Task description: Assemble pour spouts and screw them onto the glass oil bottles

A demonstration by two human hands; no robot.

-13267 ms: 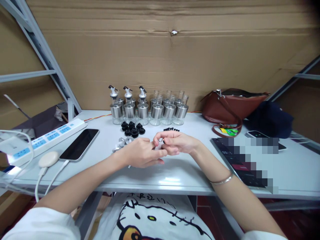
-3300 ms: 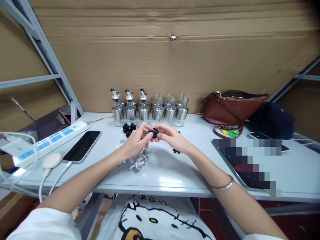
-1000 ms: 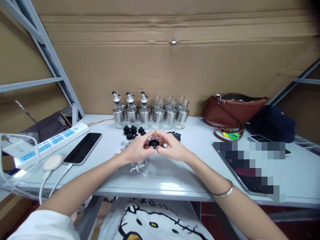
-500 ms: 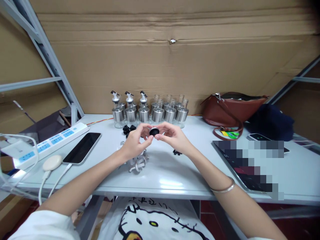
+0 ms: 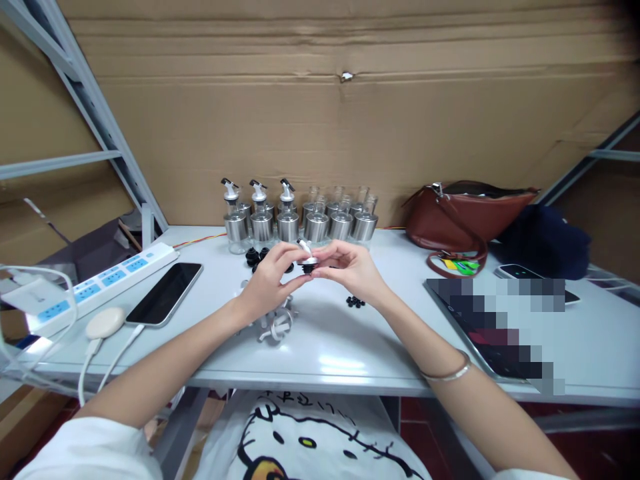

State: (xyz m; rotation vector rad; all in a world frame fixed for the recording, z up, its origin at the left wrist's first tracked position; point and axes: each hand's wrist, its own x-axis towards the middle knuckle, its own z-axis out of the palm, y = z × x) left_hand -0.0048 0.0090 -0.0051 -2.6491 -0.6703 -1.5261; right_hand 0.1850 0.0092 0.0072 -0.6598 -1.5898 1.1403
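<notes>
Gripping pourer (image 5: 309,263): left fingers (image 5: 293,255), right fingers (image 5: 331,251). Front bottles (image 5: 316,228): three topped with pourers (image 5: 259,192), three open-necked.

Blk stoppers (image 5: 253,256) partly behind L hand (image 5: 269,279)

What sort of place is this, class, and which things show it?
Probably a makeshift workbench: a pale table set before a cardboard sheet, with bottles lined up and small black parts laid out loose.
</notes>
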